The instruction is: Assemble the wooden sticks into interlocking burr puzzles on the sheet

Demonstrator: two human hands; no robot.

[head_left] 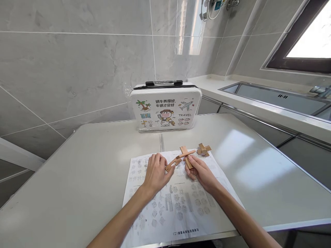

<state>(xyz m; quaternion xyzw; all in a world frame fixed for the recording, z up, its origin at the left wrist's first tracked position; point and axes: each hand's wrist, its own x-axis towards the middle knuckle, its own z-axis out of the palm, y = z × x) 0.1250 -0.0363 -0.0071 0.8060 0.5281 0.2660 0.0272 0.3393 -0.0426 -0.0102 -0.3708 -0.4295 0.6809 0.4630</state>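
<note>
My right hand (198, 170) is closed on two crossed wooden puzzle pieces (188, 163), held just over the printed sheet. Thumb and fingers pinch the lower part of the upright bar. Left of them, a notched wooden puzzle piece (169, 165) is held between the thumb and fingers of my left hand (156, 172). Its far end comes close to the crossed pieces; whether they touch I cannot tell. Beyond my right hand, an assembled wooden cross puzzle (204, 149) rests at the sheet's upper right corner.
Under both hands lies a large paper sheet (181, 220) printed with puzzle diagrams. A white cartoon-printed case (165, 108) stands upright at the back of the white table (85, 179). To the right are a counter with a sink (274, 98) and a window (310, 34).
</note>
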